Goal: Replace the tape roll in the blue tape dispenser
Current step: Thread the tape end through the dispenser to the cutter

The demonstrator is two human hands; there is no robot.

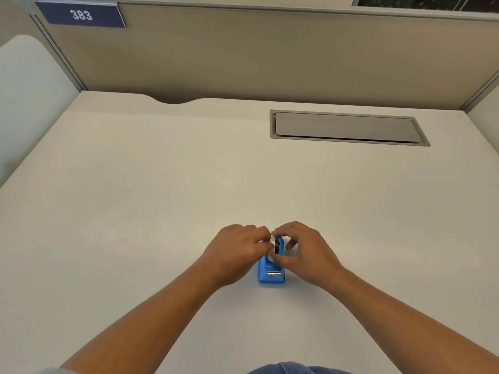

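A small blue tape dispenser [270,273] stands on the pale desk [162,198], its metal cutter end facing me. In its top sits a tape roll [276,245] with a dark core, seen edge-on between my fingers. My left hand [237,252] pinches the roll from the left side. My right hand [305,252] curls over the dispenser's top and right side, thumb and forefinger at the roll. Most of the roll and the dispenser's far end are hidden by my fingers.
A grey cable hatch [348,127] is set into the desk at the back right. A beige partition [270,55] with a blue "383" sign [81,15] closes the far edge. A white panel [24,98] stands at the left.
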